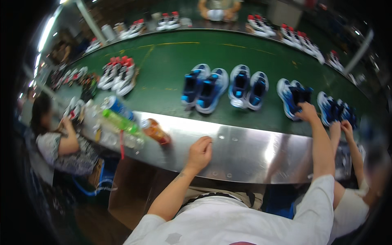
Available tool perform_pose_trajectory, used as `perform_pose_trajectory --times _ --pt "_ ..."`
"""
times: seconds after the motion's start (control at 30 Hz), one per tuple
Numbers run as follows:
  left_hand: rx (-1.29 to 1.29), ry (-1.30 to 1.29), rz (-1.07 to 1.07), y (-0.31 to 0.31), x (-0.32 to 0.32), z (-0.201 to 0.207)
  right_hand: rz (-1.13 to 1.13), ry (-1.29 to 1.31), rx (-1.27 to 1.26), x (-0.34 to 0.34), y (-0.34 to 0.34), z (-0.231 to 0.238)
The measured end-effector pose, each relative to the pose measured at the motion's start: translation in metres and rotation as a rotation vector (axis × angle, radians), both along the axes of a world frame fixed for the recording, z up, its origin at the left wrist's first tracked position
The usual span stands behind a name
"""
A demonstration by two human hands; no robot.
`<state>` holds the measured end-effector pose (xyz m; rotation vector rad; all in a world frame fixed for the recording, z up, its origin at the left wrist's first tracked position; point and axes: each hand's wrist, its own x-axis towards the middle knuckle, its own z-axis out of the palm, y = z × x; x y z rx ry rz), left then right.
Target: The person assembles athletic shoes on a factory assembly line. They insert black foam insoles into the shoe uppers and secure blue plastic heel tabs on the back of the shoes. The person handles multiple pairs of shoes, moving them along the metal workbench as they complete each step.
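My right hand [307,112] reaches out at the right, its fingers closed at the collar of a blue-and-white sneaker. That sneaker [301,94] belongs to a pair standing on the green table; the other one [287,98] is just left of it. Over the metal ledge, my left hand [200,154] is curled into a loose fist. Its palm is turned out of sight, so whatever it may hold is hidden. Farther forward stand two more pairs of blue sneakers [211,90] [248,87], openings up.
Drink bottles, one orange [156,131] and one green [120,121], stand left on the metal ledge [245,153]. White-and-red sneakers [117,75] sit beyond them. A co-worker's hands [341,127] are close on my right, by more blue sneakers [335,108]. Another person [61,143] sits at left.
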<state>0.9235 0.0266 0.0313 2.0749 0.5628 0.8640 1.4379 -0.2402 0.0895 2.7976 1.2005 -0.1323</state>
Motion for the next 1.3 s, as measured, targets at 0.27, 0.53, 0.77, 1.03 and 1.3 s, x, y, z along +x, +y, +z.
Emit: perform_pose_trajectory --times 0.27,0.53,0.77,1.03,1.3 --pt "0.055 -0.074 -0.019 0.007 0.004 -0.011 0.089 -0.058 0.232 -0.105 0.000 0.014" --pt "-0.023 0.066 -0.223 -0.060 0.027 0.025 0.316 0.112 0.128 -0.362 -0.040 0.045" --pt "-0.002 0.448 -0.274 -0.111 0.035 0.048 0.270 0.184 0.220 -0.392 -0.091 0.075" --pt "-0.036 0.339 -0.218 -0.078 -0.018 0.063 0.136 0.045 0.331 -0.402 -0.060 0.090" --pt "-0.334 0.154 -0.126 -0.054 -0.048 0.047 0.621 0.559 0.489 -0.402 0.080 0.063"
